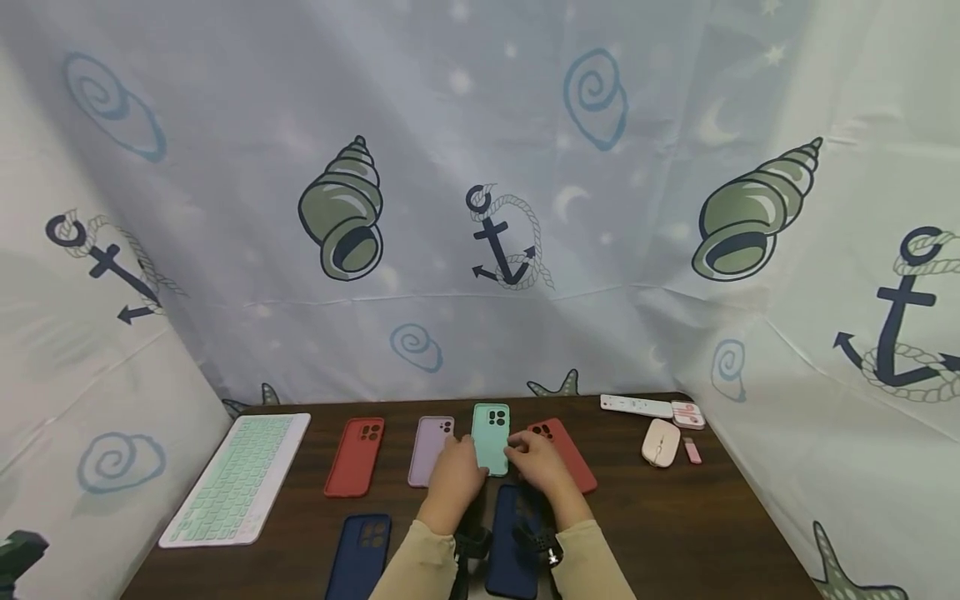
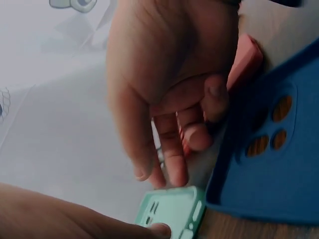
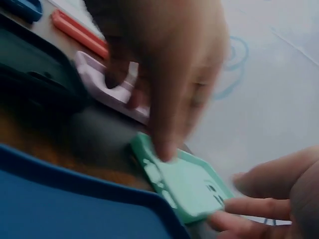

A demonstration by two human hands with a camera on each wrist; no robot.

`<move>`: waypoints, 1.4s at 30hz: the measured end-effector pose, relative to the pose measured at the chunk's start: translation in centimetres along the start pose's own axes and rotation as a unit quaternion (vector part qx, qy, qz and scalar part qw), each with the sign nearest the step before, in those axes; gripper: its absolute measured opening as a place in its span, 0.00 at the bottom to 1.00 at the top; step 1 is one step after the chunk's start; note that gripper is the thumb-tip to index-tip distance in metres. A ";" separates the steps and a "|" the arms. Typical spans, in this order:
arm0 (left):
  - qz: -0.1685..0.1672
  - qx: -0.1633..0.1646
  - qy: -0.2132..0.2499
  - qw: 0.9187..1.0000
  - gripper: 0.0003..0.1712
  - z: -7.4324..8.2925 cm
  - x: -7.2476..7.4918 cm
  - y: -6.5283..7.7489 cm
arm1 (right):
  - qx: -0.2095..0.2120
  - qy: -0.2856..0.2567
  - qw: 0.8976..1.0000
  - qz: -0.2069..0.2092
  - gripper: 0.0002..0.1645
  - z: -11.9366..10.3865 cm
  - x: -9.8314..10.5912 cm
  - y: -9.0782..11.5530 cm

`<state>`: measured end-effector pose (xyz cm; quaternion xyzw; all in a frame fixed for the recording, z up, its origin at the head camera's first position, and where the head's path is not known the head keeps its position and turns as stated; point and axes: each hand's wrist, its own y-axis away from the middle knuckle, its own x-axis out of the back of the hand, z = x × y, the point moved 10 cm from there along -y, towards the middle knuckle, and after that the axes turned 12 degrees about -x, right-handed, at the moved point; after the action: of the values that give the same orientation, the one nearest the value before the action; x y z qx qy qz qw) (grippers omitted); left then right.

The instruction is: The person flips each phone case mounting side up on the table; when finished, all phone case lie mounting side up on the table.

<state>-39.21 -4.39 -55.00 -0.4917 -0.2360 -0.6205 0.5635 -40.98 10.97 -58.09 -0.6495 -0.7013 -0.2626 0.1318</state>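
Note:
A mint-green phone case (image 1: 491, 440) lies on the dark wooden table between both hands. My left hand (image 1: 459, 468) is at its left side, a straight digit touching the near left corner; in the right wrist view this hand (image 3: 174, 74) is blurred, its other fingers near a lavender phone case (image 1: 431, 450). My right hand (image 1: 538, 460) has loosely bent fingertips beside the mint case's right edge, close to a red phone case (image 1: 573, 462). Whether they touch the rim is unclear. A navy blue phone case (image 1: 512, 537) lies between the forearms.
Another red phone case (image 1: 355, 458) and another navy phone case (image 1: 362, 554) lie left. A white keyboard (image 1: 238, 483) with mint keys sits far left. At back right are a white remote (image 1: 636, 406), a mouse (image 1: 662, 443) and a pink USB stick (image 1: 692, 451). Patterned curtain (image 1: 420, 250) encloses the table.

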 end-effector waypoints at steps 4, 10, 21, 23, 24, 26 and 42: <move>0.011 -0.018 0.011 1.000 0.28 1.4 0.2 0.0 | -0.003 -0.044 0.998 0.038 0.20 0.1 0.9 0.7; 0.002 -0.065 0.048 0.997 0.23 3.9 -0.2 -0.1 | 0.005 -0.074 0.993 0.093 0.17 0.6 3.4 1.7; -0.039 -0.131 0.068 0.988 0.24 8.6 -2.6 0.2 | -0.015 0.024 0.987 0.157 0.16 4.3 8.7 3.3; -0.049 -0.136 0.063 0.988 0.24 9.2 -3.3 0.3 | -0.029 0.030 0.986 0.160 0.16 5.4 9.3 3.4; -0.053 -0.138 0.062 0.987 0.24 9.5 -3.6 0.4 | -0.038 0.031 0.986 0.161 0.15 6.0 9.5 3.5; -0.063 -0.140 0.059 0.986 0.24 9.9 -4.3 0.5 | -0.052 0.033 0.985 0.160 0.15 7.0 9.9 3.5; -0.112 -0.149 0.002 0.982 0.21 11.8 -7.4 0.9 | -0.068 0.027 0.987 0.145 0.14 10.2 10.5 3.5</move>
<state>-35.14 8.84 -56.90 -0.5392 -0.1930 -0.7093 0.4109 -37.20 25.39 -60.35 -0.7443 -0.5766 -0.3051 0.1433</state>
